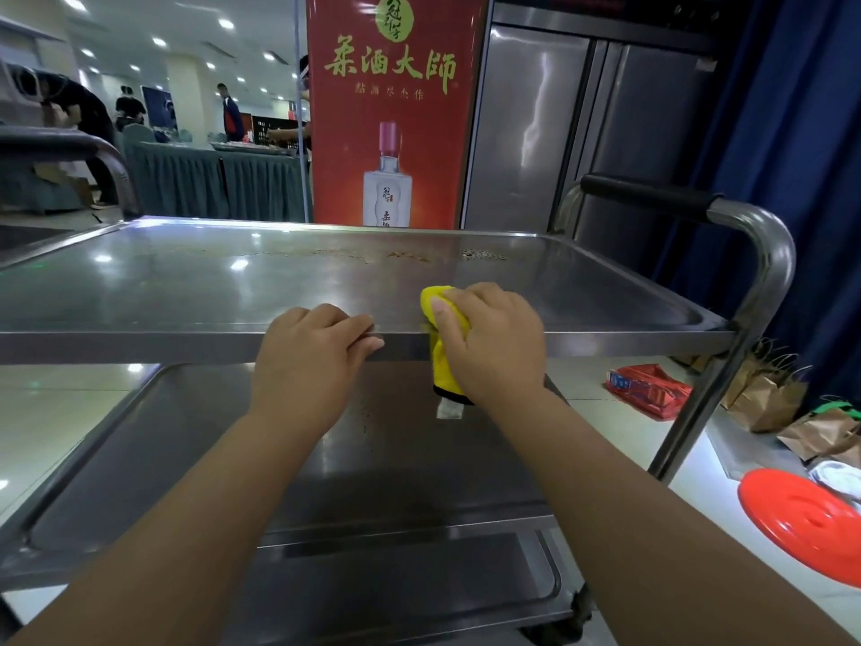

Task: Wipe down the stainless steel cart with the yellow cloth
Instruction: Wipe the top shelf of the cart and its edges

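The stainless steel cart [195, 291] fills the view, with a top tray, a middle shelf [396, 463] and a lower shelf. Brown crumbs and stains lie along the far side of the top tray. My right hand [494, 342] grips the yellow cloth [442, 361] and presses it over the near rim of the top tray; the cloth hangs down past the rim, showing a black hem and a white label. My left hand [312, 361] rests on the same near rim, just left of the cloth, fingers curled over the edge.
The cart's right handle [652, 198] with a black grip rises at the right. A red lid [806, 524], brown paper bags [764, 398] and a red packet [647, 389] lie on the floor to the right. A red banner, steel fridge and people stand behind.
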